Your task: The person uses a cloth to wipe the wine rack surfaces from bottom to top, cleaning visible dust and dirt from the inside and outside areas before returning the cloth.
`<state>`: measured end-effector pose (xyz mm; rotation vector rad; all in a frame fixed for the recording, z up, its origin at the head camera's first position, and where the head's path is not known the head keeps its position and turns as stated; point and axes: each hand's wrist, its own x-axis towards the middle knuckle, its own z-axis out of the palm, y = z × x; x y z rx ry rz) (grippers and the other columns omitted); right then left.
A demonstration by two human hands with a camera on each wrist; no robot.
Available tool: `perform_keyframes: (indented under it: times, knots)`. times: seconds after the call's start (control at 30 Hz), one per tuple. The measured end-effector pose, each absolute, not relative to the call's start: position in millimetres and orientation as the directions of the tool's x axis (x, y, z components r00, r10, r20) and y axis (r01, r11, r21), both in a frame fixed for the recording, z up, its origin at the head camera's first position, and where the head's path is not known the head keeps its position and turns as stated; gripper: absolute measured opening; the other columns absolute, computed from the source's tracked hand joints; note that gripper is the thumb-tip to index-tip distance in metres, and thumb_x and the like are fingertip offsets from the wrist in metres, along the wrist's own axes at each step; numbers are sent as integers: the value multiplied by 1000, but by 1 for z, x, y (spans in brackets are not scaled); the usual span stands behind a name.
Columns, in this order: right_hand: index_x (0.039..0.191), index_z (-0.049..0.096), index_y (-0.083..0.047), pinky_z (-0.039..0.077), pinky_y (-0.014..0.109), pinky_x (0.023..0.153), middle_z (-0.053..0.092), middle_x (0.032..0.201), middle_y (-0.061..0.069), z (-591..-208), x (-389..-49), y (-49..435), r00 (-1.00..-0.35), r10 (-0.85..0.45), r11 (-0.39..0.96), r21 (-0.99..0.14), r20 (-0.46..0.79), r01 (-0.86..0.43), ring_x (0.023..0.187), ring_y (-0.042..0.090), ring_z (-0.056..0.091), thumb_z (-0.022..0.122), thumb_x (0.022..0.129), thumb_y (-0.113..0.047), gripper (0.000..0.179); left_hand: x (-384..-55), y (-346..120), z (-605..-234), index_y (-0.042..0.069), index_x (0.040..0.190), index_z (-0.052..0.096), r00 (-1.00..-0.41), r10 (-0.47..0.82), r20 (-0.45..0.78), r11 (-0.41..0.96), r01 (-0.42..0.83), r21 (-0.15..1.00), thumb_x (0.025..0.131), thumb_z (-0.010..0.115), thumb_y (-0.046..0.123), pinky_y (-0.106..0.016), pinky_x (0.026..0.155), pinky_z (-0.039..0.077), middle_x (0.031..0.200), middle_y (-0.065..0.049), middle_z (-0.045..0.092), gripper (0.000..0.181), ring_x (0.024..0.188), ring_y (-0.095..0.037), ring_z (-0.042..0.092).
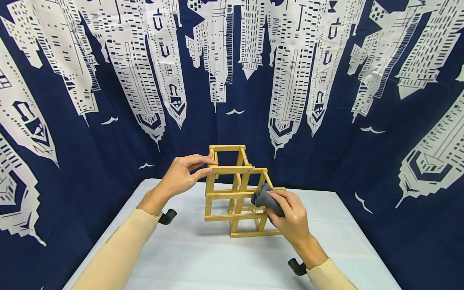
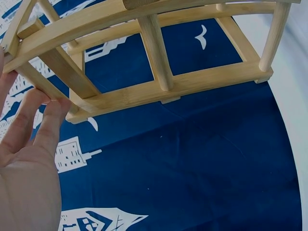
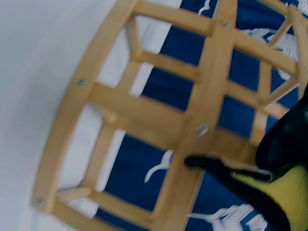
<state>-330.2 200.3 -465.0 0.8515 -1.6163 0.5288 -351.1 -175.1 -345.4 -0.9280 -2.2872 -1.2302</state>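
A stepped wooden rack of pale slats and round dowels stands on the table. My left hand holds its upper left corner between thumb and fingers. In the left wrist view, the left fingertips meet the end bar of the rack. Bunched in my right hand is a dark grey cloth, pressed against the rack's right side around the middle rails. The right wrist view has the cloth's dark folds close against a slat with screw heads.
The rack stands on a table with a white cover. Behind and around it hangs a dark blue curtain printed with white buildings and birds. A black wrist mount juts from the left wrist, and another from the right.
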Motion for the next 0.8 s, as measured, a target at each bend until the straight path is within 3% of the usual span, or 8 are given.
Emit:
perform_keyframes:
  times: [0.1, 0.27, 0.37, 0.57, 0.7, 0.8]
  knots:
    - [127, 85, 1, 63, 50, 84, 83, 118, 20, -452, -329, 185, -36, -290, 616, 158, 957, -772, 98, 40, 80, 94, 71, 7, 57, -352, -177, -345, 13, 132, 87, -702, 380, 602, 389, 712, 585, 110, 83, 14, -42, 128, 57, 144, -10, 82, 23, 154, -31, 70]
    - [129, 86, -2, 59, 48, 74, 85, 119, 17, -430, -330, 163, 25, -309, 623, 222, 951, -750, 95, 36, 78, 96, 71, 10, 60, -354, -179, -345, 12, 134, 87, -702, 389, 596, 380, 712, 591, 111, 81, 13, -43, 129, 56, 148, -11, 81, 23, 156, -32, 68]
    - [132, 85, -5, 58, 48, 74, 85, 122, 16, -420, -331, 154, 28, -327, 651, 247, 945, -718, 96, 36, 77, 97, 74, 11, 62, -354, -178, -344, 10, 133, 87, -704, 393, 591, 369, 710, 600, 111, 81, 12, -43, 129, 56, 148, -14, 80, 23, 156, -33, 68]
    - [136, 84, -10, 58, 47, 79, 84, 125, 12, -415, -331, 147, -82, -413, 693, 255, 907, -675, 101, 34, 75, 108, 72, 1, 70, -354, -178, -345, 6, 132, 87, -701, 390, 597, 349, 712, 609, 110, 82, 8, -47, 127, 58, 144, -16, 80, 23, 155, -36, 69]
    - [130, 86, -10, 56, 44, 77, 84, 121, 10, -419, -327, 148, -167, -461, 698, 240, 872, -675, 100, 33, 77, 108, 73, -5, 61, -354, -178, -345, 6, 131, 87, -700, 390, 598, 334, 713, 616, 109, 82, 7, -44, 126, 58, 142, -16, 81, 23, 155, -35, 69]
    - [123, 88, -10, 55, 42, 75, 84, 117, 10, -420, -326, 149, -196, -485, 688, 234, 852, -686, 100, 31, 78, 108, 72, -6, 55, -355, -179, -345, 5, 131, 87, -695, 393, 603, 325, 718, 615, 109, 81, 6, -41, 126, 58, 142, -17, 80, 23, 155, -36, 68]
